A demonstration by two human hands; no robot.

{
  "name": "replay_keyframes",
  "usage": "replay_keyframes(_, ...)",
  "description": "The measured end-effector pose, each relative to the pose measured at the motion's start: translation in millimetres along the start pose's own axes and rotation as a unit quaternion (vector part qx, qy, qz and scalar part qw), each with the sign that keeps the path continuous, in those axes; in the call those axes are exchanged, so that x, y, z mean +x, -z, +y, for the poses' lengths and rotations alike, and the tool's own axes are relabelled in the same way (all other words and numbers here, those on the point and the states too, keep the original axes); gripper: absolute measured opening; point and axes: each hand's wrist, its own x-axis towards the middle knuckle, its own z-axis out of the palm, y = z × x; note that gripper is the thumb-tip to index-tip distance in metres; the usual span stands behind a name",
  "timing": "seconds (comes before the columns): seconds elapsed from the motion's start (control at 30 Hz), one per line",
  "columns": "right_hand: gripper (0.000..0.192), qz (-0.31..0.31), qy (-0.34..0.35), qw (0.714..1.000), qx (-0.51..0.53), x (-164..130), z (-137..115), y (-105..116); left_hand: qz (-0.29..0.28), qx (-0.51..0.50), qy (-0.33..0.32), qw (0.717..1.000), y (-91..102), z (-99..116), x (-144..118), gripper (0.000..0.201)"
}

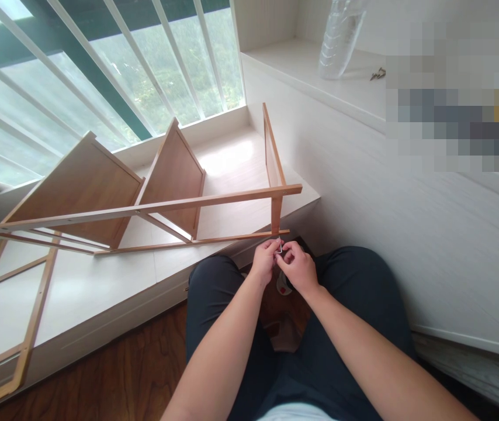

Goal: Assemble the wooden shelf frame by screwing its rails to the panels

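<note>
Both hands meet just above the person's lap, at the near corner of a wooden shelf frame [153, 207]. Left hand [264, 260] has its fingers curled together and pinches the small metal hex key [280, 248] from the left; right hand [298, 268] closes on the same key from the right, thumb and forefinger pressed to it. The key stands right under the short upright post of the frame, where the lower rail ends, and its tip seems to touch the wood there, though the contact itself is too small to make out.

Below the hands, between the knees in dark trousers [354, 327], lies a small packet or bag [282, 327] on the dark wooden floor [113, 374]; what is in it cannot be told.

The shelf frame lies on its side on a pale raised platform [100, 292] beside the window. Two long rails run leftward from the corner, and three slanting boards stand between them as dividers; the compartments they form hold nothing that shows. A thinner ladder-like side piece [17, 327] lies flat on the platform at the far left.

Farther off, a white-barred window [100, 64] shows green trees. On the white surface [319, 70] to the upper right stands a clear plastic bottle [339, 38], seemingly without contents, and just beside it lie a few small metal fittings [378, 73].
</note>
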Motion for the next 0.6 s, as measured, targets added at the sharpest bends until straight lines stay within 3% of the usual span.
replay_keyframes(0.6,0.018,0.002,0.001,1.0,-0.02,0.7,0.6,-0.8,-0.01,-0.014,-0.007,1.0,-1.8,0.5,0.7,0.046)
